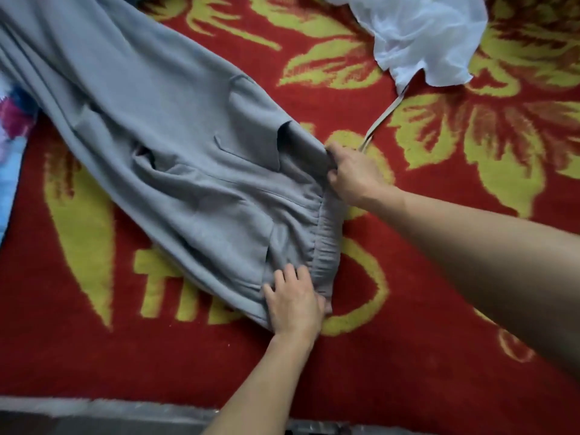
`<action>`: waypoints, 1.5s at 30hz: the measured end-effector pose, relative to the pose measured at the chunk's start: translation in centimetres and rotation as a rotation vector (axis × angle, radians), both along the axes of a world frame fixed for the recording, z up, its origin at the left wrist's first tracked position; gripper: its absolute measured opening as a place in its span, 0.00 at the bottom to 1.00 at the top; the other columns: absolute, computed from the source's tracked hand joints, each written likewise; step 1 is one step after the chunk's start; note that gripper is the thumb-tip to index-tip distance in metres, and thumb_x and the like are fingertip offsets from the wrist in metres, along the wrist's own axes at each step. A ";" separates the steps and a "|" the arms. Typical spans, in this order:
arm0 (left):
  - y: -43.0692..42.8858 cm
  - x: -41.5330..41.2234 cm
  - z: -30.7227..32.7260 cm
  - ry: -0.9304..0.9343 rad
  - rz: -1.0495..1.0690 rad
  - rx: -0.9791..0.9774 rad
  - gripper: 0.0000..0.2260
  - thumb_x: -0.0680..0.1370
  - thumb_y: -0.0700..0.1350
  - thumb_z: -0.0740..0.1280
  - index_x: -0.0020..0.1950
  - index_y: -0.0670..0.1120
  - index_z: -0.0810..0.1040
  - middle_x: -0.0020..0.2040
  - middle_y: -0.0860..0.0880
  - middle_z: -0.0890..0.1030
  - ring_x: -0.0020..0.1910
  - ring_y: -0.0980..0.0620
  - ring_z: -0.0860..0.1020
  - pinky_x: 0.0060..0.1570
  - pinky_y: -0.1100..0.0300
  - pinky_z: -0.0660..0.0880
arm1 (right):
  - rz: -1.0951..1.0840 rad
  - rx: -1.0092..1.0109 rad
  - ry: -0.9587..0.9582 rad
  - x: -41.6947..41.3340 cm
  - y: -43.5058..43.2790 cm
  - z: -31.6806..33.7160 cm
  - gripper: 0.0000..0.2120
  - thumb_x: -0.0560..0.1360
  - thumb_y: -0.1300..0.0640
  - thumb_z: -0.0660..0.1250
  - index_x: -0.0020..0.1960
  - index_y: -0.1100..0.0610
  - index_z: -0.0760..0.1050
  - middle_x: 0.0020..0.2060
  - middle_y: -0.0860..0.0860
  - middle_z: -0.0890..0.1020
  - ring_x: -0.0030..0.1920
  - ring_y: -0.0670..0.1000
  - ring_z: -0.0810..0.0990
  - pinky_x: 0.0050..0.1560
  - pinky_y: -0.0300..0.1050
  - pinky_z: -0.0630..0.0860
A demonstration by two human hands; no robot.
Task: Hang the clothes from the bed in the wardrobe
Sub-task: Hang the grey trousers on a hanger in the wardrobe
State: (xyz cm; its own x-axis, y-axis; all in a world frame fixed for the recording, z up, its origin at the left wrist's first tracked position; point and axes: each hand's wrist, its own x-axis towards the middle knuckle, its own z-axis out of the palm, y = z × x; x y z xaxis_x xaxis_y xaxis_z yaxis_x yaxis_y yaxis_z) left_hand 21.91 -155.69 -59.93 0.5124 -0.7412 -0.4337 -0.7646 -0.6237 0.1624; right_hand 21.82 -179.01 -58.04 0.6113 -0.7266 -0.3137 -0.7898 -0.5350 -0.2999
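Grey sweatpants lie stretched diagonally across the bed, legs running off to the upper left, elastic waistband toward me. My right hand grips the far corner of the waistband, fingers curled round the fabric. My left hand holds the near corner of the waistband, thumb tucked under the edge and fingers on top. A white garment lies crumpled at the top right, with a beige strap trailing from it toward my right hand.
The bed is covered by a red blanket with a large yellow floral pattern. A colourful blue and pink cloth lies at the left edge. The bed's front edge runs along the bottom.
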 end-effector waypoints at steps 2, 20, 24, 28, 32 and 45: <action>0.8 1.4 0.8 0.096 0.074 0.060 0.09 0.70 0.45 0.69 0.49 0.48 0.76 0.49 0.47 0.78 0.52 0.44 0.76 0.51 0.49 0.71 | -0.047 0.044 -0.033 -2.2 1.1 0.6 0.10 0.75 0.58 0.59 0.56 0.55 0.67 0.47 0.59 0.76 0.49 0.63 0.77 0.41 0.50 0.68; 13.8 3.9 19.8 0.537 0.336 -0.348 0.29 0.61 0.72 0.63 0.54 0.56 0.69 0.43 0.55 0.78 0.46 0.49 0.78 0.46 0.54 0.72 | -0.560 0.346 -0.670 -17.6 18.4 17.3 0.13 0.77 0.57 0.67 0.61 0.48 0.76 0.54 0.47 0.81 0.50 0.46 0.80 0.48 0.36 0.75; 20.0 4.3 27.0 0.186 -0.210 -0.251 0.42 0.61 0.69 0.68 0.70 0.60 0.58 0.56 0.56 0.78 0.55 0.50 0.78 0.51 0.54 0.75 | -0.278 0.376 -0.605 -19.4 24.2 25.8 0.09 0.67 0.46 0.76 0.44 0.48 0.82 0.42 0.45 0.84 0.43 0.41 0.80 0.45 0.39 0.75; 24.7 6.0 34.5 0.069 -0.270 -0.404 0.31 0.65 0.48 0.69 0.68 0.56 0.65 0.58 0.49 0.76 0.55 0.44 0.77 0.51 0.51 0.75 | -0.055 0.283 -0.364 -20.4 29.3 35.1 0.24 0.56 0.41 0.82 0.45 0.45 0.76 0.41 0.46 0.81 0.41 0.44 0.78 0.43 0.44 0.76; 27.0 6.2 43.6 0.029 -0.257 -0.674 0.22 0.63 0.39 0.62 0.57 0.46 0.75 0.51 0.45 0.76 0.51 0.41 0.77 0.52 0.51 0.74 | -0.020 0.130 -0.297 -21.4 32.7 41.6 0.28 0.54 0.40 0.81 0.48 0.45 0.71 0.41 0.45 0.80 0.43 0.46 0.79 0.42 0.46 0.76; 35.4 2.8 64.9 -0.249 -0.004 -1.058 0.16 0.67 0.31 0.63 0.51 0.42 0.79 0.47 0.41 0.80 0.45 0.42 0.78 0.47 0.56 0.73 | -0.303 0.094 -0.709 -31.2 39.3 60.6 0.15 0.73 0.69 0.61 0.45 0.53 0.81 0.40 0.52 0.82 0.40 0.52 0.80 0.40 0.44 0.76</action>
State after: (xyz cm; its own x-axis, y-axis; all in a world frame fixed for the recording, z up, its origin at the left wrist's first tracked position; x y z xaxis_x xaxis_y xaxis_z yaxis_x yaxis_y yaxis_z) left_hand 24.68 -120.33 4.93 0.4947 -0.6798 0.5414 -0.8521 -0.2568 0.4561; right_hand -9.41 -139.68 2.56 0.4678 -0.8838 0.0097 -0.5002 -0.2738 -0.8215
